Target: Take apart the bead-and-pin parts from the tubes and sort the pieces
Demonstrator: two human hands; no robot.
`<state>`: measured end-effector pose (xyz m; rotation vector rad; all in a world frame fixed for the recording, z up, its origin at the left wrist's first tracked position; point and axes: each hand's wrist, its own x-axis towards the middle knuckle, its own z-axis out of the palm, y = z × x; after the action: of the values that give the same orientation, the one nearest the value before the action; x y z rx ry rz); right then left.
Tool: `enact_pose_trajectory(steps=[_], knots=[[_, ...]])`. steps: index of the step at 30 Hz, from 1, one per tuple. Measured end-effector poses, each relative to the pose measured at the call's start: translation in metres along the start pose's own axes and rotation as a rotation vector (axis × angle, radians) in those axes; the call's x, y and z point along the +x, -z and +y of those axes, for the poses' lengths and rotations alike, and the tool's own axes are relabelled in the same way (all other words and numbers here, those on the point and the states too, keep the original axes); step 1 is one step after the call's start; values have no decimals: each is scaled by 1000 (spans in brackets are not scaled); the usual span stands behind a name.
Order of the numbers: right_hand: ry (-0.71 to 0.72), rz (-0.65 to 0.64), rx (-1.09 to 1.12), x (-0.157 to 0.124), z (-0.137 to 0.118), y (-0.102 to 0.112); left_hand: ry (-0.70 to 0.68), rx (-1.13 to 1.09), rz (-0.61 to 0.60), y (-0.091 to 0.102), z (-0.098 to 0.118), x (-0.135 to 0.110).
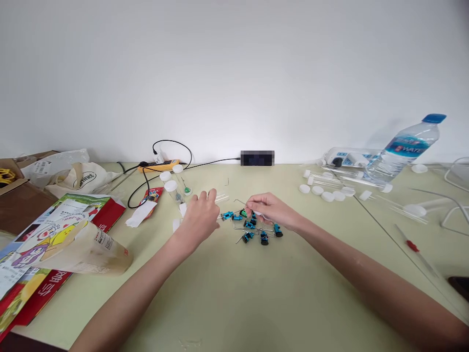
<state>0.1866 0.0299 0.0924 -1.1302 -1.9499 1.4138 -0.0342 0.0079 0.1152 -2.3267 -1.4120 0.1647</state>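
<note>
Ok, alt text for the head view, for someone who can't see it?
A person's right hand pinches a thin bent rod by small blue pieces on a pale green table; the left hand, its grip unclear, is beside clear white-capped tubes.

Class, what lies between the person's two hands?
In the head view, several small blue pieces lie on the table between the left hand and right hand.

A thin bent rod (240, 201) is pinched in the right hand (269, 209), which is held at a cluster of small blue parts (264, 237) on the worktop (234, 298). The left hand (200, 217) is placed between these parts and some white-capped tubes (176, 194); its grasp is hidden. At the far right, a water bottle (406, 146) is seen near loose white caps (328, 196).
</note>
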Motion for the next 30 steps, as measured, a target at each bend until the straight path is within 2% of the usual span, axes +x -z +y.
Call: enact_pose_trajectory(steps=[5,9,12,15,18,20,22,25,30], knots=[[-28,27,-102,8,18,11,95,275,-40,-21,24,2],[-38,-57,-195,7,19,17,120,287,-71,-31,34,2],[-26,-129,-267,4,15,23,85,135,-92,-32,29,4],[-16,-192,-332,-2,8,29,-25,-126,-169,-27,17,8],[-56,-313,-384,-9,-4,35,-101,-321,-224,-24,2,13],[-96,-325,-404,-13,-9,44,-131,-397,-226,-26,-7,16],[-156,-167,-504,-16,-9,58,-162,-436,-228,-31,-13,19],[-286,204,-768,-19,5,92,-153,-450,-238,-40,-16,20],[-450,527,-931,-30,45,158,-91,-521,-269,-38,-14,19]])
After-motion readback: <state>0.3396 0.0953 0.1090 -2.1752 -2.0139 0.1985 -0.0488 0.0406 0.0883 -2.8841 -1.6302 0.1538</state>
